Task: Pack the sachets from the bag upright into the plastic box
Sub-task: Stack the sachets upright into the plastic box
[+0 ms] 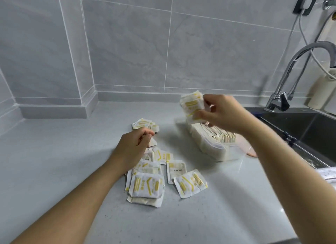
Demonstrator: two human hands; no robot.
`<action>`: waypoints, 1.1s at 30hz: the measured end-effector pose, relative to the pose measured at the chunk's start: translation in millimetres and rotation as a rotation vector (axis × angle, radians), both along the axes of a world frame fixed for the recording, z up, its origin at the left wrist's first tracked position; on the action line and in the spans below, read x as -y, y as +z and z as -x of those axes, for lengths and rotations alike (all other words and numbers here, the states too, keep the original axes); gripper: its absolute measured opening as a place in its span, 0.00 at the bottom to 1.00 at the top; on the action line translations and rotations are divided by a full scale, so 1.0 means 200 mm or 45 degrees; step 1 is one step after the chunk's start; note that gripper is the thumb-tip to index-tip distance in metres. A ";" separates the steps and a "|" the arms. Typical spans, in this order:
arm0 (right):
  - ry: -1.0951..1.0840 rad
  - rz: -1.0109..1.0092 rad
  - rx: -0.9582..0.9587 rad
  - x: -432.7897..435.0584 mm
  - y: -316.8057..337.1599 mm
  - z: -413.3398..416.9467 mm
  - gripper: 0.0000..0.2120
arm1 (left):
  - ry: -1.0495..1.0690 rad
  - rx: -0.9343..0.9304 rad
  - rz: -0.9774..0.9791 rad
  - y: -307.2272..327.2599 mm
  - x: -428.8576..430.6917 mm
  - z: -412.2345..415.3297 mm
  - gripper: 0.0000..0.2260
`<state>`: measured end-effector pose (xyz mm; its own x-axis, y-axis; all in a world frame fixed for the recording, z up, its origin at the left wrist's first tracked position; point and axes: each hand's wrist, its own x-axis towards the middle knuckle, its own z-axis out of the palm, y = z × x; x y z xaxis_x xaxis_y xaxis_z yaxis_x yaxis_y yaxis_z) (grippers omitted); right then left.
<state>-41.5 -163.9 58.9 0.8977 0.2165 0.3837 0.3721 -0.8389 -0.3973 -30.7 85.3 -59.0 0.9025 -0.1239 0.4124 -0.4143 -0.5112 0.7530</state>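
Found right hand raised at far end of box, thumb and fingers clamped round a stack of white-and-yellow sachets. Could not tell whether stack's lower edge touched what lay beneath.

Noted box on counter, right of centre, near sink. Made of clear plastic, packed nearly full with a row of sachets stood on edge. Spotted pink piece flat on counter behind box, partly hidden by it.

Found left hand low over counter, left of box, fingers curled in tight, thumb against fingertips. Noted a sachet corner poking out just beneath. Could not tell whether pinched or merely lying under.

Logged loose sachets scattered flat and overlapping beside left wrist, most showing yellow print, one showing a dark stamp. Saw smaller pile just beyond left hand, well apart from box.

Logged tap behind sink at right, and grey tiled wall behind all.
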 end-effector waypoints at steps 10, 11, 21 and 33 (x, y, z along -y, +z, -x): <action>-0.302 0.642 -0.463 0.27 0.12 -0.01 0.05 | 0.010 -0.016 -0.044 0.00 0.00 0.01 0.10; -0.319 0.670 -0.528 0.28 0.12 -0.01 0.06 | 0.008 -0.019 -0.045 0.00 0.00 0.00 0.10; -0.540 0.941 -0.742 0.24 0.05 -0.08 0.11 | 0.006 -0.028 -0.047 0.00 0.01 0.02 0.10; -0.522 1.164 -0.708 0.15 0.03 -0.08 0.11 | -0.001 -0.049 -0.069 -0.01 0.00 0.00 0.11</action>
